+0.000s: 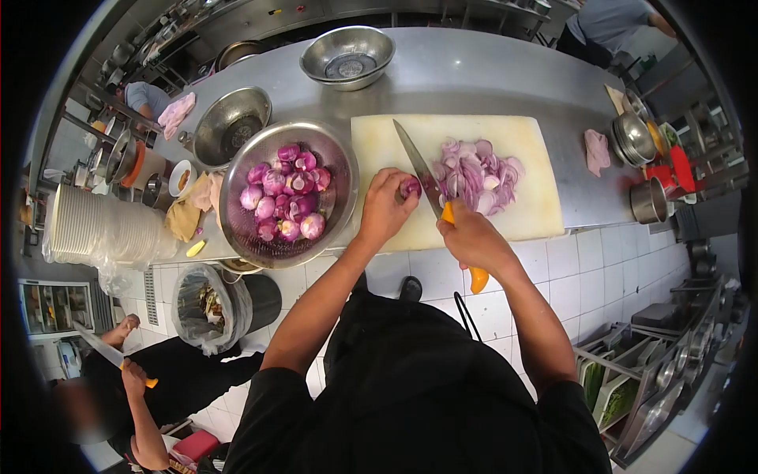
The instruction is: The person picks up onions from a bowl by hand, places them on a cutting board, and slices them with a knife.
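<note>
My left hand (384, 207) is closed on a piece of red onion (410, 187) at the left part of the white cutting board (379, 142). My right hand (476, 241) grips the orange handle of a large knife (418, 162), whose blade points up and left, close beside the onion piece. Right of the blade, a pile of sliced red onion (482, 175) lies on the board. To the left of the board stands a perforated metal bowl (343, 166) holding several peeled red onions (274, 182).
Metal bowls (233, 126) (347, 57) stand behind. Pink cloths (597, 152) (176, 115) lie on either side. A lined bin (189, 304) stands below the table's left part. A co-worker (158, 379) at lower left holds a knife (106, 349); other people work farther back.
</note>
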Demonstrator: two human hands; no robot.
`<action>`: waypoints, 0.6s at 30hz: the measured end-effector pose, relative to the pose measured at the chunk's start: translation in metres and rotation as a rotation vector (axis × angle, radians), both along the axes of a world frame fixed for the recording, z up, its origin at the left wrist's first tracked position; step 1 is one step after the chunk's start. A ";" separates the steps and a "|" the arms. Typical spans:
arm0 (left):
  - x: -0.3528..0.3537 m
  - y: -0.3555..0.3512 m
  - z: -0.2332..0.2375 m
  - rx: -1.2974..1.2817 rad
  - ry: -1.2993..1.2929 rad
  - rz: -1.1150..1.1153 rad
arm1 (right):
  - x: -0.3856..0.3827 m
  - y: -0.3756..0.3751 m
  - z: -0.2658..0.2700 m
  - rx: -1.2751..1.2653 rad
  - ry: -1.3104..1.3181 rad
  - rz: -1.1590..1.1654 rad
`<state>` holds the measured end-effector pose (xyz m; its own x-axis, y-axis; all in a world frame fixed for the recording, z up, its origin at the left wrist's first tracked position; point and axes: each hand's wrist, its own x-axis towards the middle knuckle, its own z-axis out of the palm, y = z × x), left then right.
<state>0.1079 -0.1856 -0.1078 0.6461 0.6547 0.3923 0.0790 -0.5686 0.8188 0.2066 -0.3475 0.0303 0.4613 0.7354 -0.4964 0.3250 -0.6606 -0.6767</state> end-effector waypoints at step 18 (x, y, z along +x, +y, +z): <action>0.000 -0.002 0.003 0.015 0.008 -0.005 | 0.005 0.035 -0.079 0.142 -0.131 -0.007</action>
